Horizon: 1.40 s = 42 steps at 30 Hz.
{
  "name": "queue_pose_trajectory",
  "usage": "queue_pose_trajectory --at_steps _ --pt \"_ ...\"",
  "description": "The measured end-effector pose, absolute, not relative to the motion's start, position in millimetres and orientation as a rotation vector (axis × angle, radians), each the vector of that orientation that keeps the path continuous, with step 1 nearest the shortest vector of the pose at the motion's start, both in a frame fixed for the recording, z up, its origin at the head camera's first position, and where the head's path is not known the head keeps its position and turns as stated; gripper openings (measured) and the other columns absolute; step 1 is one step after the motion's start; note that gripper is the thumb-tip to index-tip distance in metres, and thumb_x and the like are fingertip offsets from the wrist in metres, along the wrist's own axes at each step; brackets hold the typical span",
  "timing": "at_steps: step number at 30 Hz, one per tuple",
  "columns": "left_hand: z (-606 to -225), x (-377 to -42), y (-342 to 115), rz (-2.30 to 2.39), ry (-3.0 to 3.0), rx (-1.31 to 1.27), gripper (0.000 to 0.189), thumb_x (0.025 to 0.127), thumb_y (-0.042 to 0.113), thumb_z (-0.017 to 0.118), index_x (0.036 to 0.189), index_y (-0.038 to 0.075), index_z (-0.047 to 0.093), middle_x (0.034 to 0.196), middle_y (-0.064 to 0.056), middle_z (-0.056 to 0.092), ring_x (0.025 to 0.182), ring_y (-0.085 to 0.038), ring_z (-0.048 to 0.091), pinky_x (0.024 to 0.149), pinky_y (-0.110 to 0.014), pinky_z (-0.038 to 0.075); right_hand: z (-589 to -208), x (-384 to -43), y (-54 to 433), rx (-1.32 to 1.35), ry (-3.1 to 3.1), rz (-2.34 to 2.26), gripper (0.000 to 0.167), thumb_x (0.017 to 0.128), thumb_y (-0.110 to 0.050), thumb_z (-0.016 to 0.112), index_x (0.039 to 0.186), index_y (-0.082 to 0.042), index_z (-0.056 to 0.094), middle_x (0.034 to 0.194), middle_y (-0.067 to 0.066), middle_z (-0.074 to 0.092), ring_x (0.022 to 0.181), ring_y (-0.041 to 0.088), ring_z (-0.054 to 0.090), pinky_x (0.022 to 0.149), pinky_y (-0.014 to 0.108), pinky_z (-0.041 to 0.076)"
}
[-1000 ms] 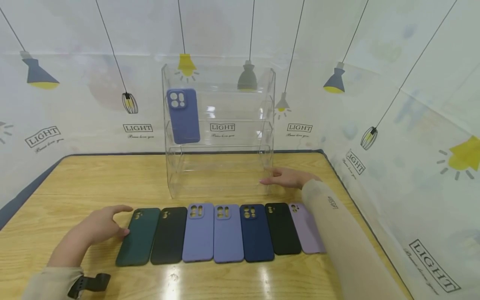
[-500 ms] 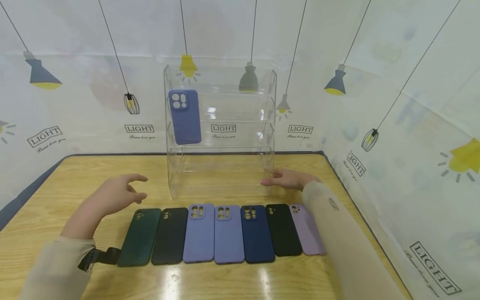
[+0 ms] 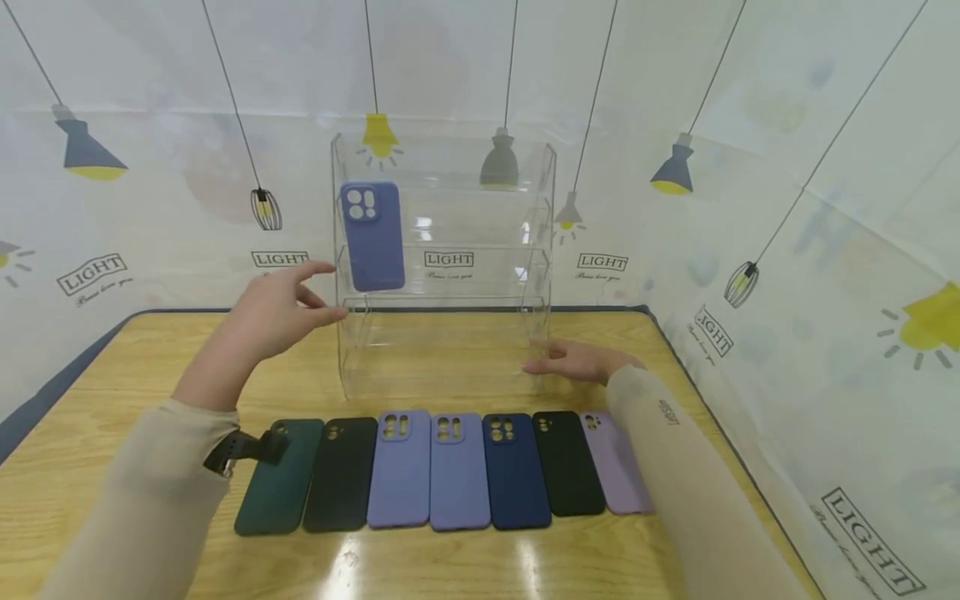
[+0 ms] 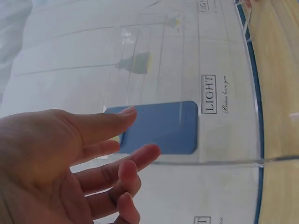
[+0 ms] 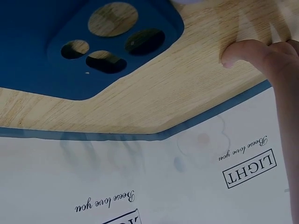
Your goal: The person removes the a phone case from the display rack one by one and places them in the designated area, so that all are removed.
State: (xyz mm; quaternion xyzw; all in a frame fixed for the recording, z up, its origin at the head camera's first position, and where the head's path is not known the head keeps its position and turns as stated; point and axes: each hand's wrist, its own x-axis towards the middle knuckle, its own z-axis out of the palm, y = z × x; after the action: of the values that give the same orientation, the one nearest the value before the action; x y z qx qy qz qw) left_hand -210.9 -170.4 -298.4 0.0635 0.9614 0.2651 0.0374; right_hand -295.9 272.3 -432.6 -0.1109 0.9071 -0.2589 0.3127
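A clear tiered rack [image 3: 450,325] stands at the back of the table, with a purple-blue phone case [image 3: 373,237] leaning in its left side. My left hand [image 3: 273,312] is raised at the rack's left edge, thumb and index finger spread apart and their tips right at the clear side. In the left wrist view its fingers [image 4: 100,123] overlap the phone case, and nothing sits between them. My right hand [image 3: 581,360] rests low at the rack's right side, thumb and fingers apart at the panel. In the right wrist view a blue phone case [image 5: 60,28] looms close.
Several phone cases lie side by side in front of the rack: green [image 3: 281,479], black [image 3: 341,475], two light purple [image 3: 399,483], dark blue [image 3: 517,479], a second black [image 3: 567,467] and lilac [image 3: 618,467]. The right sleeve partly covers the lilac one. Printed walls enclose the table [image 3: 442,567].
My left hand has lifted from beside the green phone case and moved up and right to the rack's left edge. My right hand has stayed at the rack's right side.
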Motion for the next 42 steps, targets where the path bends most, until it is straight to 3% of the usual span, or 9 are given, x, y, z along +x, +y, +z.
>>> queue_pose_trajectory --at_steps 16,23,32,42 --pt "-260 -233 -131 0.907 3.037 0.226 0.085 0.104 0.036 0.071 0.172 0.025 0.021 0.130 -0.022 0.071 0.111 -0.040 0.071 0.088 -0.054 0.059 -437 -300 275 -0.275 2.416 -0.662 0.102 0.088 -0.087 0.058 0.171 -0.041 0.018 0.181 0.006 0.015 0.168 0.040 0.012 0.132 0.071 0.014" --pt "-258 -237 -122 0.919 3.084 0.212 0.089 0.104 0.037 0.070 0.173 0.032 0.012 0.122 -0.019 0.075 0.104 -0.036 0.073 0.083 -0.052 0.059 -438 -299 273 -0.274 2.414 -0.663 0.093 0.095 -0.079 0.057 0.171 -0.041 0.018 0.181 0.007 0.016 0.168 0.041 0.012 0.132 0.072 0.015" --pt "-249 -250 -119 0.879 3.128 0.153 0.094 0.104 0.036 0.070 0.173 0.035 0.005 0.122 -0.017 0.075 0.107 -0.035 0.072 0.084 -0.052 0.058 -441 -300 273 -0.277 2.410 -0.673 0.097 0.092 -0.083 0.057 0.171 -0.042 0.018 0.181 0.007 0.016 0.167 0.041 0.013 0.132 0.071 0.015" --pt "-253 -261 -117 0.853 3.126 0.114 0.098 0.103 0.033 0.073 0.173 0.034 0.004 0.118 -0.016 0.076 0.099 -0.032 0.073 0.074 -0.044 0.058 -441 -300 274 -0.271 2.401 -0.689 0.094 0.094 -0.080 0.057 0.171 -0.042 0.017 0.181 0.008 0.014 0.168 0.041 0.011 0.132 0.071 0.014"
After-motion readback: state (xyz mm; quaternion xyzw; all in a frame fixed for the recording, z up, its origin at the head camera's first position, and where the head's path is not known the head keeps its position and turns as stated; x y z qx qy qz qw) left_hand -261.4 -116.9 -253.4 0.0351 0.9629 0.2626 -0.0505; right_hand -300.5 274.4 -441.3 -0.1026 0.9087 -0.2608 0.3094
